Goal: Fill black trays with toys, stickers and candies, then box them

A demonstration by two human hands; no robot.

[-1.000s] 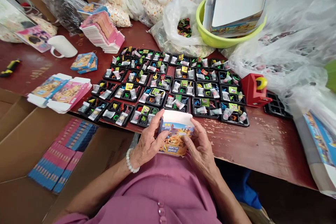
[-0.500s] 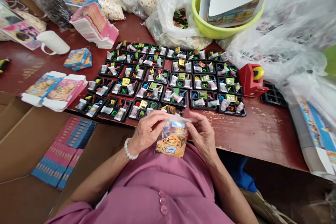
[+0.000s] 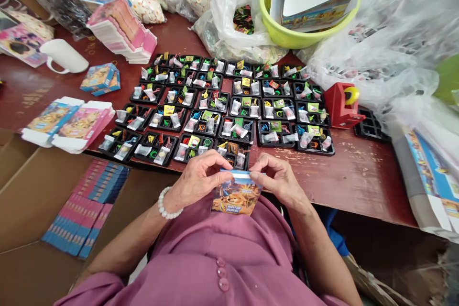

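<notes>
A small printed cardboard box (image 3: 236,197) with an orange animal picture is held upright in front of my body. My left hand (image 3: 201,174), with a white bead bracelet on its wrist, pinches the top left corner between thumb and fingers. At the top right corner my right hand (image 3: 278,179) pinches the same box. The blue top edge with a white strip shows between my thumbs. Just beyond my hands lie rows of black compartment trays (image 3: 158,147), filled with small colourful toys and wrapped pieces.
A red tape dispenser (image 3: 340,105) stands right of the trays. Flat box sleeves (image 3: 81,124) lie at the left edge, near a white mug (image 3: 66,56). A carton (image 3: 21,191) below holds packed boxes (image 3: 77,222). A yellow-green basin (image 3: 304,40) stands behind.
The pale flap that stood up at the box's top is now folded down, showing a blue edge. Both hands have moved slightly lower. The view has shifted a little.
</notes>
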